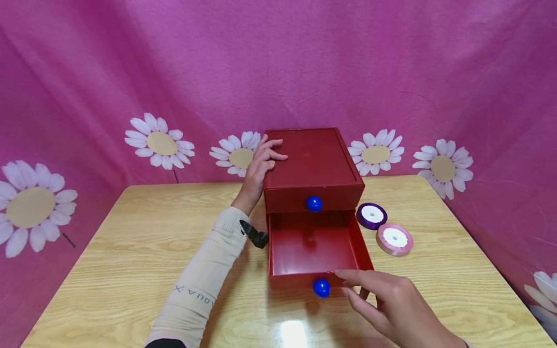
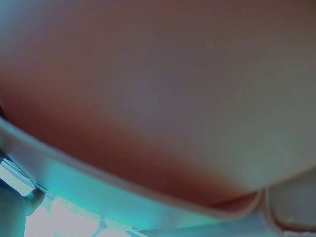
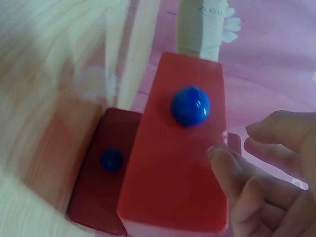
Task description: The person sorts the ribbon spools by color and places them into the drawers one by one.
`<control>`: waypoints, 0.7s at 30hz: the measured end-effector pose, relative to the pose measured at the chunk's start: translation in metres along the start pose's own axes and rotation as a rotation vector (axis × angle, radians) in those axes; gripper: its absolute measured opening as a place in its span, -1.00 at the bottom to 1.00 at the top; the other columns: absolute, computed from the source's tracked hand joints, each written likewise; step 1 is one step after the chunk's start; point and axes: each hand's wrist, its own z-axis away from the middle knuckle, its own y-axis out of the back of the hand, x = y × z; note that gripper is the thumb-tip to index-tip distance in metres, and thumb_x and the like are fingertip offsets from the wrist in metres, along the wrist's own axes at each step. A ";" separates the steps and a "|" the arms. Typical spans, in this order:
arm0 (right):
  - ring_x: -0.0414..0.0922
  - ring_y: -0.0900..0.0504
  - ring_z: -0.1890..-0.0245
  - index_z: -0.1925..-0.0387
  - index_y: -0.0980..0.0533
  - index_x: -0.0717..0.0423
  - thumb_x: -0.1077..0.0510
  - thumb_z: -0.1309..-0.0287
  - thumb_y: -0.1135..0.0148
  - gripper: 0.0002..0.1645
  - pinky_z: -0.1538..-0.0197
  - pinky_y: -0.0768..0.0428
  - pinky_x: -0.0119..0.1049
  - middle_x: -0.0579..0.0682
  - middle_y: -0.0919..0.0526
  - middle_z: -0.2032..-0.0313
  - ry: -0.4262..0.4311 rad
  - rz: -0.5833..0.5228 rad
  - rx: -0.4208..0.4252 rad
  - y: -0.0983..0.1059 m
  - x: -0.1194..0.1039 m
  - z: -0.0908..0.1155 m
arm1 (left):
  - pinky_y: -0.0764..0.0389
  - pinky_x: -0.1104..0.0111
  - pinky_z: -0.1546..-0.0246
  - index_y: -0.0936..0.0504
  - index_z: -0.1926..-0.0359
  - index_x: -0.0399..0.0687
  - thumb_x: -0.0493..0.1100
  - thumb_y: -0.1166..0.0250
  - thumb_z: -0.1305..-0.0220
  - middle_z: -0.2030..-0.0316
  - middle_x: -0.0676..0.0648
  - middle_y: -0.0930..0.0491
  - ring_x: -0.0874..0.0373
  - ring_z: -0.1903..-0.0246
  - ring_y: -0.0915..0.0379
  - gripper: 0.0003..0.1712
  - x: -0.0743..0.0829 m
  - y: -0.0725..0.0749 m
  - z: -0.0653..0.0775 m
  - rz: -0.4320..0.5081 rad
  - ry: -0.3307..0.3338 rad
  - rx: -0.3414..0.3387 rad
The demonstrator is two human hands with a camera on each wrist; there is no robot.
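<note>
A red plastic drawer cabinet stands on the table with a drawer pulled out toward me; its inside is bare. My left hand rests on the cabinet's upper left edge, fingers spread over the top. My right hand is at the pulled-out drawer's right front corner, fingertips right at the rim, beside its blue knob. In the right wrist view, the fingers bend loosely beside the drawer front. A darker drawer front with its own knob sits behind it. The left wrist view is mostly a blurred surface.
Right of the cabinet lie a purple ribbon roll and a pink ribbon roll. A small black camera mount sits on my left wrist. Behind the wooden table hangs a pink cloth with daisies.
</note>
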 end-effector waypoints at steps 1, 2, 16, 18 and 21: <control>-0.44 -0.53 0.40 0.00 -0.62 -0.15 0.18 0.09 -0.50 -0.47 0.43 -0.54 -0.57 -0.32 -0.68 0.23 -0.009 0.004 0.012 0.002 0.000 0.000 | 0.28 0.07 -0.42 -0.56 0.15 -0.58 -0.41 0.14 -0.19 -0.24 -0.50 -0.27 -0.33 -0.43 0.28 -0.61 0.000 0.000 0.000 0.002 0.001 0.002; -0.44 -0.52 0.42 0.01 -0.63 -0.16 0.18 0.09 -0.50 -0.48 0.45 -0.52 -0.58 -0.33 -0.68 0.23 -0.021 0.005 0.021 0.004 0.001 -0.001 | 0.28 0.05 -0.42 -0.56 0.15 -0.58 -0.41 0.14 -0.19 -0.24 -0.51 -0.27 -0.34 -0.43 0.28 -0.61 0.000 0.001 0.000 -0.002 -0.002 0.001; -0.48 -0.41 0.56 0.14 -0.65 -0.11 0.25 0.16 -0.50 -0.55 0.53 -0.38 -0.63 -0.27 -0.70 0.33 0.024 0.139 0.193 0.028 0.021 -0.005 | 0.27 0.07 -0.42 -0.56 0.15 -0.57 -0.41 0.14 -0.19 -0.23 -0.50 -0.27 -0.33 -0.43 0.28 -0.61 -0.001 0.001 0.001 0.004 -0.004 0.000; -0.50 -0.40 0.56 0.16 -0.65 -0.08 0.26 0.19 -0.50 -0.56 0.53 -0.38 -0.63 -0.27 -0.69 0.38 0.035 0.163 0.239 0.031 0.027 -0.006 | 0.27 0.08 -0.43 -0.56 0.16 -0.57 -0.41 0.14 -0.19 -0.23 -0.49 -0.28 -0.33 -0.43 0.28 -0.61 -0.001 0.001 0.001 0.002 -0.006 0.001; -0.52 -0.41 0.54 0.15 -0.65 -0.08 0.27 0.19 -0.49 -0.55 0.53 -0.36 -0.64 -0.24 -0.69 0.36 0.017 0.199 0.270 0.034 0.037 -0.007 | 0.27 0.07 -0.43 -0.56 0.17 -0.57 -0.40 0.14 -0.18 -0.23 -0.49 -0.29 -0.33 -0.43 0.27 -0.61 -0.001 0.001 0.000 0.002 -0.012 0.006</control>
